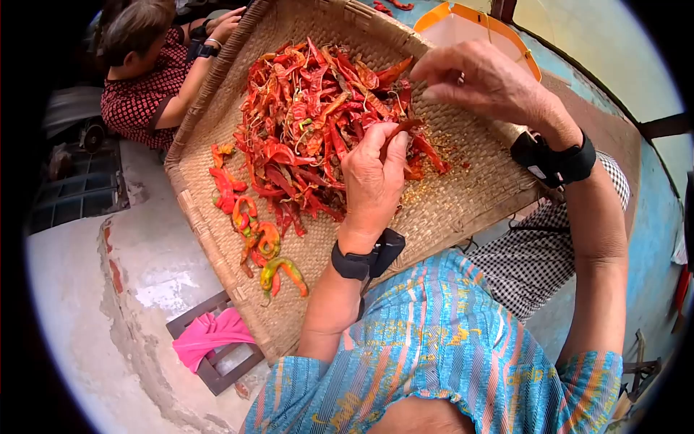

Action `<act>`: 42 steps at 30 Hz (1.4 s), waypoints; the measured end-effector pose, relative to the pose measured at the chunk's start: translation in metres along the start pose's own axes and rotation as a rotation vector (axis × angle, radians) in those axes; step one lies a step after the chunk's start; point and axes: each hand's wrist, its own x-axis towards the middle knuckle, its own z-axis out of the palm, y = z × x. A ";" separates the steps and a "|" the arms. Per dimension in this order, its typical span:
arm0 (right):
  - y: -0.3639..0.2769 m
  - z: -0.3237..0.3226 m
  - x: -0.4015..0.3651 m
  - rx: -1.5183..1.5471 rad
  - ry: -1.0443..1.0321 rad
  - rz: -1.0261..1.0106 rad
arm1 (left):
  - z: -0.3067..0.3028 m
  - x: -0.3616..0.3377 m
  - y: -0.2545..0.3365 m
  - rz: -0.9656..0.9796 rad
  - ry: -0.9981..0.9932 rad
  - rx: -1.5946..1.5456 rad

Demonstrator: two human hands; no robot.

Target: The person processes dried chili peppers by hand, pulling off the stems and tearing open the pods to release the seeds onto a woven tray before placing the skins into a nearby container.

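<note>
My left hand [372, 177] is closed in a pinch on a dark red dried chili pepper [406, 126], just above the heap of dried chilies [311, 119]. To the right and farther up, my right hand [488, 83] hovers over the edge of the woven tray [499, 177], its fingers curled toward the thumb. Whatever those fingers hold, if anything, is too small to make out. Loose yellow seeds [441, 155] lie scattered on the weave below my hands. Several fresher, curled red and green peppers [271, 242] form a separate row along the tray's left side.
At the upper left another person [148, 79] in a dark patterned top sits close to the tray's rim. An orange-edged container [473, 29] stands beyond the tray. A pink cloth [210, 338] hangs on a dark wooden stool [217, 372] at the lower left.
</note>
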 end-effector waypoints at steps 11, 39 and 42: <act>-0.015 0.017 0.002 0.246 -0.308 0.164 | 0.006 -0.005 -0.002 -0.220 -0.118 -0.441; -0.010 0.017 0.005 -0.016 -0.342 0.245 | 0.003 0.003 0.001 0.146 0.225 0.023; -0.008 0.026 0.002 0.255 -0.306 0.245 | 0.007 0.000 -0.005 0.230 0.222 0.077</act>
